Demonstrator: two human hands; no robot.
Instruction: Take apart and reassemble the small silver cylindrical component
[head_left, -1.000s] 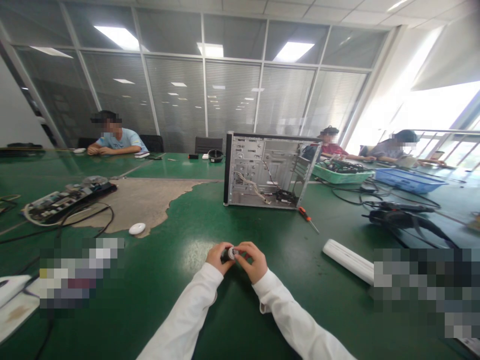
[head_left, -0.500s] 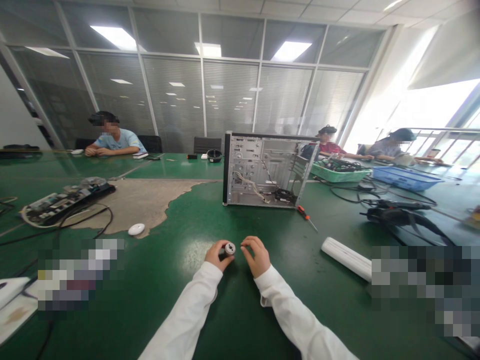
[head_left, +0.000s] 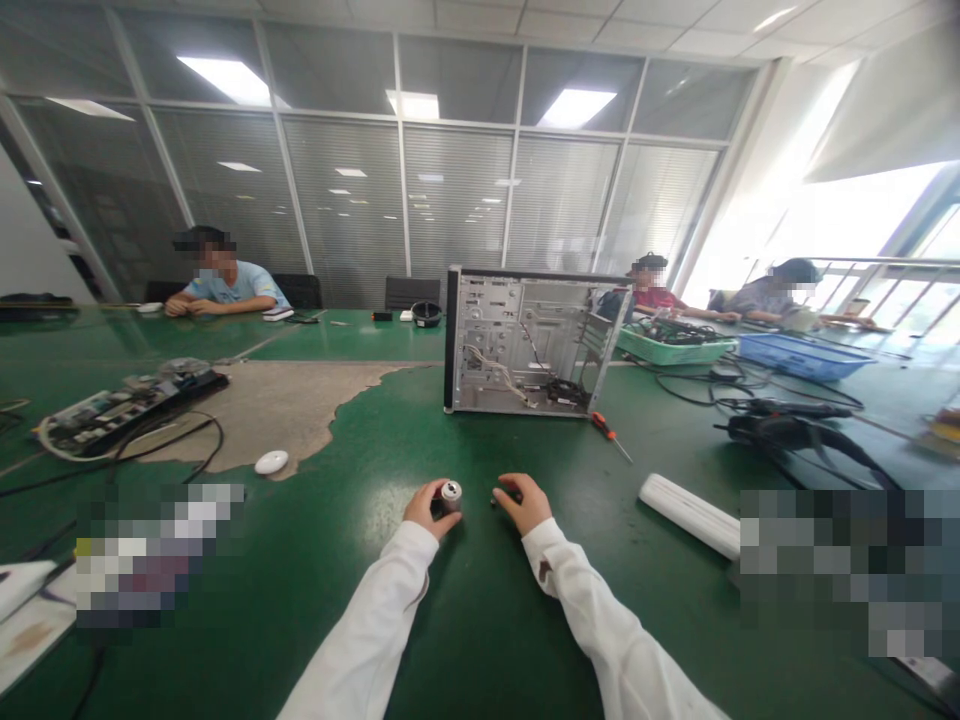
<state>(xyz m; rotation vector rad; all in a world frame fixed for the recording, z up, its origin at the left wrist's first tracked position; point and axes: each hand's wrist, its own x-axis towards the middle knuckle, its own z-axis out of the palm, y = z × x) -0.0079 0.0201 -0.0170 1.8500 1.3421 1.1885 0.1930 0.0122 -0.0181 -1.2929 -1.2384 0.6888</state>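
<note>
My left hand (head_left: 422, 509) grips a small dark cylinder with a silvery round end (head_left: 450, 493), held just above the green table (head_left: 487, 620). My right hand (head_left: 523, 503) rests a short way to the right, its fingers curled over a small dark piece (head_left: 506, 494) that touches the table. The two hands are apart. Both arms wear white sleeves. An open computer case (head_left: 529, 343) stands upright beyond my hands, its wiring showing.
An orange-handled screwdriver (head_left: 609, 434) lies in front of the case. A white bar (head_left: 688, 515) lies at right, a white round puck (head_left: 271, 462) at left. Circuit boards with cables (head_left: 120, 405), a green basket (head_left: 675, 347), a blue basket (head_left: 799, 357). Three people sit at the far side.
My hands were together on the small cylinder; they have drawn apart. The left keeps the cylinder, and the right has moved right and down to the table with a small dark piece.
</note>
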